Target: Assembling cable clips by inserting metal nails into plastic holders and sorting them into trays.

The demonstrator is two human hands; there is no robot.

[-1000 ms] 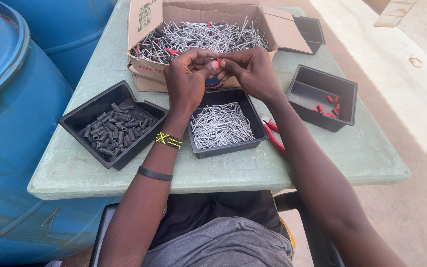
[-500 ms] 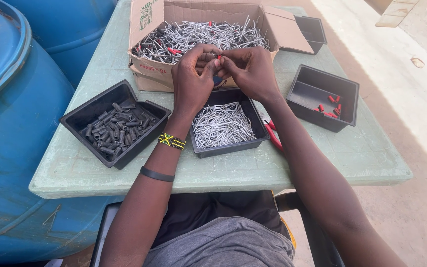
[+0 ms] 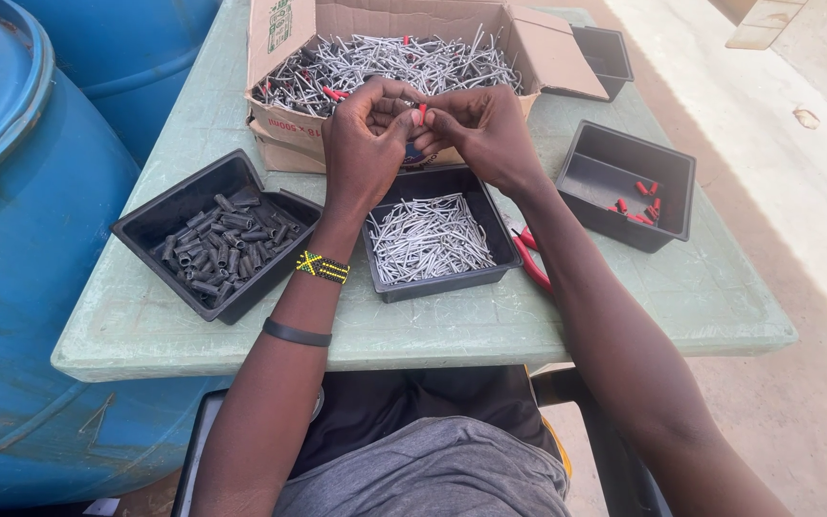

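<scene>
My left hand (image 3: 368, 144) and my right hand (image 3: 479, 130) meet above the far edge of the middle black tray (image 3: 439, 284), fingertips pinched together on a small metal piece with a red tip (image 3: 421, 113). That tray is filled with thin silver pins (image 3: 430, 237). Behind my hands, an open cardboard box (image 3: 285, 134) holds a heap of silver pins, some with red tips. The exact shape of the piece in my fingers is mostly hidden.
A black tray of dark cylindrical sleeves (image 3: 217, 239) lies at the left. A black tray with several red caps (image 3: 636, 201) lies at the right, another black tray (image 3: 605, 50) behind it. Red-handled pliers (image 3: 531, 260) lie under my right forearm. Blue barrels (image 3: 21, 230) flank the green table (image 3: 452, 325).
My hands have stayed together over the middle tray; my fingers have shifted slightly on the small red-tipped piece. Nothing else has moved.
</scene>
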